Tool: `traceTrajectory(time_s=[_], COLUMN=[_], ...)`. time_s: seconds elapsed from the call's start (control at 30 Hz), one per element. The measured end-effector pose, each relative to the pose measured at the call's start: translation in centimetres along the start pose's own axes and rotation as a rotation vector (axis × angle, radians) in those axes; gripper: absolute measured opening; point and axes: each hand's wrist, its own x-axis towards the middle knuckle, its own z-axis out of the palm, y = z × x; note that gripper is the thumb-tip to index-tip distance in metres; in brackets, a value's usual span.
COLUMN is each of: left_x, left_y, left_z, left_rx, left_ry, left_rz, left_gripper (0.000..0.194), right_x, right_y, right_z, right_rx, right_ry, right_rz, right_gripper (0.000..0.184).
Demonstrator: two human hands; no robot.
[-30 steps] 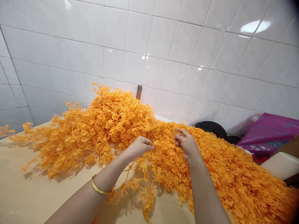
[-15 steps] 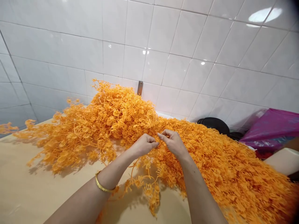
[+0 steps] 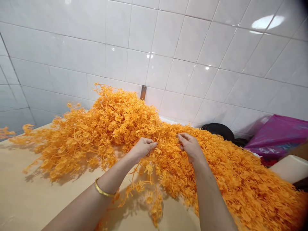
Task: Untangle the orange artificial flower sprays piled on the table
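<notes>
Above the near side of the orange foliage, pinches thumb against curled fingers with the left hand (image 3: 143, 147), closed on a thin stem of the orange sprig (image 3: 154, 200). Lets that sprig hang below the hand, in front of the heaps, down over the bare part of the desk (image 3: 31, 195). Wears a gold bangle (image 3: 103, 189) on the left wrist. Holds the right hand (image 3: 191, 146) well apart from the left, back of the hand up, with bent fingers pointing towards the left hand and with thumb and forefinger near each other. Cannot tell about any strand between those fingertips, too small to make out against the orange behind.

Has, to the left and behind the left hand, a loose pile (image 3: 106, 122) of orange sprays, tall towards the wall and thin at the left edge. Has, under and beside the right forearm, a denser mass (image 3: 231, 173) of orange foliage, spreading to the right. Shows beyond these a brown metal strip (image 3: 143, 93) upright against the white tiled wall (image 3: 180, 45), then, to the right, black round objects (image 3: 220, 131), a shiny purple bag (image 3: 279, 134) and a white block-like object (image 3: 292, 169), near the bag
</notes>
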Motion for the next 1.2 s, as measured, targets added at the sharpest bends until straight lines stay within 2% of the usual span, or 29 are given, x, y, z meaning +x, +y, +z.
traceTrajectory(time_s=[0.1,0.17,0.23,0.27,0.33,0.43,0.5,0.63,0.73,0.83,0.9,0.93,1.0,1.07,1.2], left_x=[0.0,0.0,-0.1,-0.1,-0.2,-0.3,-0.4,-0.7,-1.2,-1.8,-1.7,-1.5,-0.9,-0.3,0.2], left_y=[0.0,0.1,0.2,0.2,0.3,0.5,0.7,1.3,2.0,2.8,3.0,2.9,2.5,1.9,1.1], left_z=[0.0,-0.1,-0.1,0.0,0.1,0.3,0.5,0.3,-0.2,-0.9,-1.3,-1.5,-1.7,-1.7,-1.3], left_rx=[-0.019,-0.030,-0.037,-0.038,-0.047,-0.100,-0.133,-0.168,-0.222,-0.301,-0.397,-0.456,-0.547,-0.561,-0.499], left_ry=[0.007,0.011,0.009,0.006,-0.017,-0.083,-0.109,-0.135,-0.230,-0.396,-0.395,-0.340,-0.182,-0.068,-0.010], left_rz=[0.018,0.028,0.022,0.015,0.014,0.041,0.062,0.067,0.033,-0.020,-0.033,-0.030,-0.032,-0.065,-0.080], left_gripper=[0.039,0.038,0.037,0.037,0.037,0.039,0.040,0.043,0.042,0.044,0.042,0.040,0.036,0.033,0.026], right_x=[-0.9,-1.3,-1.5,-1.5,-1.2,-0.9,-0.9,-1.5,-1.4,-0.3,0.6,0.9,1.1,0.8,-0.8], right_y=[-0.4,-0.6,-0.6,-0.5,-0.1,0.3,0.2,-0.3,-0.2,0.5,1.0,1.2,1.1,0.6,-0.5], right_z=[1.6,2.4,2.9,3.1,3.2,3.2,3.5,4.6,4.7,3.0,1.3,0.6,-0.2,0.0,2.4], right_rx=[-0.008,-0.050,-0.094,-0.112,-0.133,-0.161,-0.213,-0.327,-0.379,-0.248,-0.008,0.107,0.256,0.286,0.241], right_ry=[-0.266,-0.394,-0.462,-0.453,-0.343,-0.079,0.045,0.186,0.264,0.408,0.474,0.472,0.419,0.275,-0.124], right_rz=[-0.018,-0.052,-0.111,-0.143,-0.192,-0.245,-0.285,-0.350,-0.402,-0.307,-0.129,-0.044,0.062,0.095,0.062], right_gripper=[0.033,0.033,0.032,0.031,0.032,0.034,0.035,0.037,0.037,0.035,0.031,0.028,0.022,0.024,0.027])
